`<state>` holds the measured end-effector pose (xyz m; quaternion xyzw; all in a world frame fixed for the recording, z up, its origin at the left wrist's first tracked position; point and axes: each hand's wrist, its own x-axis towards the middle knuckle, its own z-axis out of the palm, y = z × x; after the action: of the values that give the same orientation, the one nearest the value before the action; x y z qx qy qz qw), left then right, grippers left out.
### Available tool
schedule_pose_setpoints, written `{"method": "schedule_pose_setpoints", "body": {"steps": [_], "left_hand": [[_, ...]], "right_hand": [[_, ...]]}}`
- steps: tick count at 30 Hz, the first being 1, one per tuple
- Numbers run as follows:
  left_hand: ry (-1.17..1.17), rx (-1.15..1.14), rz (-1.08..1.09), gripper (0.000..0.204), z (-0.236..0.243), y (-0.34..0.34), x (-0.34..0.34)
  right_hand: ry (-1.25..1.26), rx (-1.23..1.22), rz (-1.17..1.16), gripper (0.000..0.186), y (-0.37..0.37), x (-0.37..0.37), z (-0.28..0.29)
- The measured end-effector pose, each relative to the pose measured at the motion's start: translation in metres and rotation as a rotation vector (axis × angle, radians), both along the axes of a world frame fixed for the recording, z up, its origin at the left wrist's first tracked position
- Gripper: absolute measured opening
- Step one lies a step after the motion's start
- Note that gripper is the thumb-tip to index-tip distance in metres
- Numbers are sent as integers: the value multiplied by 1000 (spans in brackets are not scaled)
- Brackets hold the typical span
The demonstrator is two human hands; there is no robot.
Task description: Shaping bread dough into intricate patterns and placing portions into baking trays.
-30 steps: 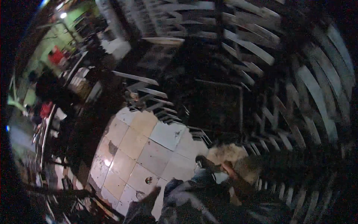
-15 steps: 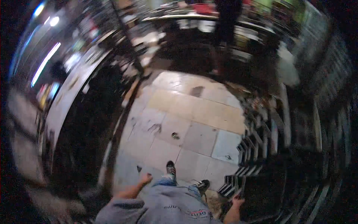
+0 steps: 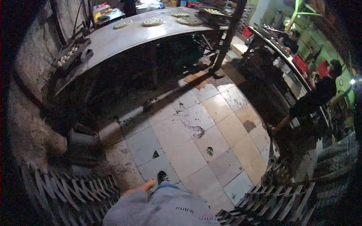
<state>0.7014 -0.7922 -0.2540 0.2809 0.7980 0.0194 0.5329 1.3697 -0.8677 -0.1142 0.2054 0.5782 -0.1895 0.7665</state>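
My left hand (image 3: 151,183) hangs low in front of my grey sweatshirt, above the tiled floor. Its fingers look curled in, and no object shows in them. My right hand is out of view. One dark shoe (image 3: 163,176) of mine stands on the tiles below my left hand. Nearest to my left side is a stack of wooden slats (image 3: 75,188). Ahead and to the left a long pale-topped table (image 3: 102,43) carries several round, flat, lumpy pieces (image 3: 152,22). A wooden tray (image 3: 77,54) of small pale balls sits at its left end.
A second slatted stack (image 3: 279,197) stands at the lower right. Dark posts (image 3: 228,41) rise at the table's right end. Along the right runs another bench (image 3: 279,51) with a person in dark clothes (image 3: 320,92) beside it. Some floor tiles (image 3: 196,132) are broken.
My view has swung to the left, so the long table now spreads across the upper left. My right hand has left the picture. The left hand stays low before me.
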Motion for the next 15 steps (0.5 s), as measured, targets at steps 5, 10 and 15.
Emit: {"method": "schedule_pose_setpoints", "body": {"steps": [5, 10, 15], "left_hand": [[-130, 188, 687, 22, 0, 62, -90], [116, 167, 703, 23, -46, 105, -161], [7, 140, 945, 23, -21, 212, -162]], "right_hand": [[95, 258, -587, 64, 100, -88, 4], [287, 408, -1132, 68, 203, -151, 6], [629, 851, -3044, 56, 344, -138, -165]]}}
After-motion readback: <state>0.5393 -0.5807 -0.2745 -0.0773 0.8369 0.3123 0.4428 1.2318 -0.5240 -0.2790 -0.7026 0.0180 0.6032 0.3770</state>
